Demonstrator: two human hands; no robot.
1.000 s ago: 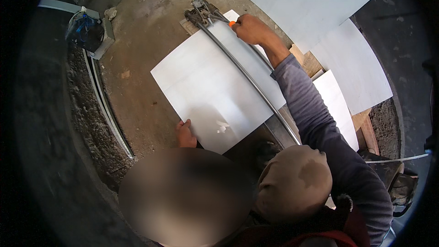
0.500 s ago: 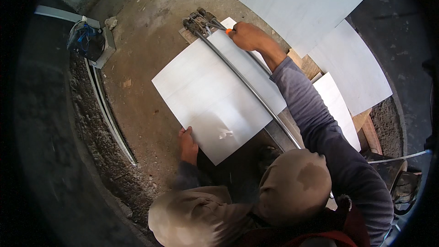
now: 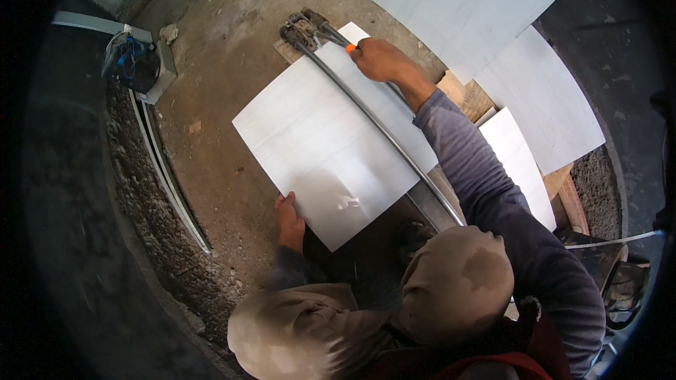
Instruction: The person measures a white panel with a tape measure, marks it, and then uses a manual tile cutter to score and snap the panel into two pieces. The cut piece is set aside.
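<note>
A large glossy white tile [image 3: 303, 127] lies on a manual tile cutter [image 3: 373, 118], beneath its two long metal rails. My left hand [image 3: 289, 222] grips the tile's near left edge, with its fingertips at the rim. Over the rails toward the far end, my right hand [image 3: 384, 63] is closed around something with an orange end [image 3: 351, 48]. The rest of that thing is hidden in the fist. The far corner of the tile shows beyond the rails, close to the cutter's dirty end bracket [image 3: 301, 32].
More white tiles [image 3: 465, 14] lie at the upper right, with cardboard [image 3: 454, 88] beneath them. A dark bag with blue strands [image 3: 130, 63] sits at the left, near a long metal strip [image 3: 165, 169]. My bent knees [image 3: 454, 288] are close to the cutter's near end.
The whole view has shifted very slightly. Both hands, the tile and the cutter hold their places.
</note>
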